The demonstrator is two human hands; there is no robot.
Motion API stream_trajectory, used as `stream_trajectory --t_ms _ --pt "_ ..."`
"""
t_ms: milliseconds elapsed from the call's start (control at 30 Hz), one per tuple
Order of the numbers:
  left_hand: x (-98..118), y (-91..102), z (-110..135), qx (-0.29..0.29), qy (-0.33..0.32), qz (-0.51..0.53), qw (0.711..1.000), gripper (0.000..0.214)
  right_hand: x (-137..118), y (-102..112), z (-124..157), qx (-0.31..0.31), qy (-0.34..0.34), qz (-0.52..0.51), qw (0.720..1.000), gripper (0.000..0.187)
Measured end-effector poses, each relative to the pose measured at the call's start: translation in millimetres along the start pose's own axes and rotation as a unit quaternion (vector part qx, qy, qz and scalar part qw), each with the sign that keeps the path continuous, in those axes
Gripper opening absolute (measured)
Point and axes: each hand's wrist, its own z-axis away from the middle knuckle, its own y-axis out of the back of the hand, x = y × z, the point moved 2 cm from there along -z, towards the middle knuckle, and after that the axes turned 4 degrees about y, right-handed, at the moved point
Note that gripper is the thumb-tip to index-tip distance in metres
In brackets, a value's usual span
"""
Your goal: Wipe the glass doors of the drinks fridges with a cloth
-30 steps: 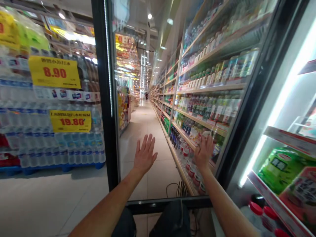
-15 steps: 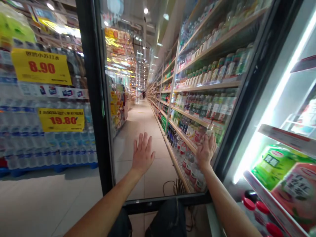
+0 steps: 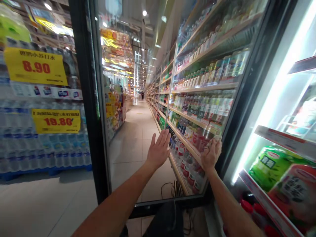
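black-framed glass door (image 3: 127, 179) stands upright before the wearer in the head view, beside a lit cooler shelf (image 3: 278, 133). the left hand (image 3: 159, 149) is flat, fingers extended, contact unclear; the right hand (image 3: 211, 153) is bent near the pane's right edge, and i cannot tell whether it grips the pale patch (image 3: 216, 137) there. uneven pressure could swing the door; bare fingertips could smear it. the cooler holds a green pouch (image 3: 266, 169), a red pouch (image 3: 296, 194) and red-capped bottles (image 3: 247, 206).
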Motion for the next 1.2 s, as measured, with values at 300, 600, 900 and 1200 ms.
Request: stream_trajectory --t_ms 300,600,900,1200 --pt "-3 -8.7 2 -0.006 0.013 -0.015 1.0 0.06 -50 -3 17 -0.083 0.138 -0.056 0.985 0.056" --pt "-3 -6.6 5 -0.009 0.007 -0.011 1.0 0.058 -9 -3 -41 0.003 -0.039 -0.034 0.999 0.055" --pt "-40 34.6 -36 0.037 0.055 -0.009 0.998 0.064 -54 -10 -74 -0.024 0.087 -0.063 0.994 0.053" --pt "-24 93.2 -64 0.008 0.183 0.274 0.944 0.044 -57 -16 -121 -0.017 0.128 -0.077 0.989 0.053"
